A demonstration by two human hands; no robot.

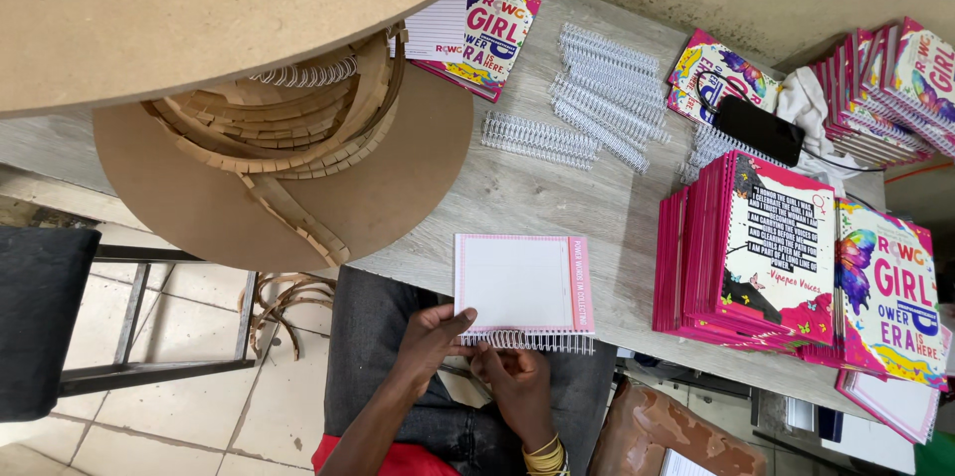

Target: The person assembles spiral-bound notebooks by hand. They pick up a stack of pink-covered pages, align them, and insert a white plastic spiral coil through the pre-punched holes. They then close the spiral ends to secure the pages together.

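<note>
A notebook (522, 282) with a white page and pink border lies at the near edge of the grey table (517, 192). Its silver wire binding (532, 341) runs along the side nearest me. My left hand (430, 339) pinches the left end of that binding, thumb against the page's corner. My right hand (517, 381), with gold bangles at the wrist, sits just below the wire, its fingers touching the coil from underneath. Both hands rest over my lap.
Loose silver wire coils (597, 88) lie mid-table. Stacks of pink notebooks (756, 247) stand at the right, with more (885, 88) at the far right beside a black phone (761, 128). A round brown board (298, 168) carries coiled cardboard strips at the left. A brown bag (667, 431) sits by my knee.
</note>
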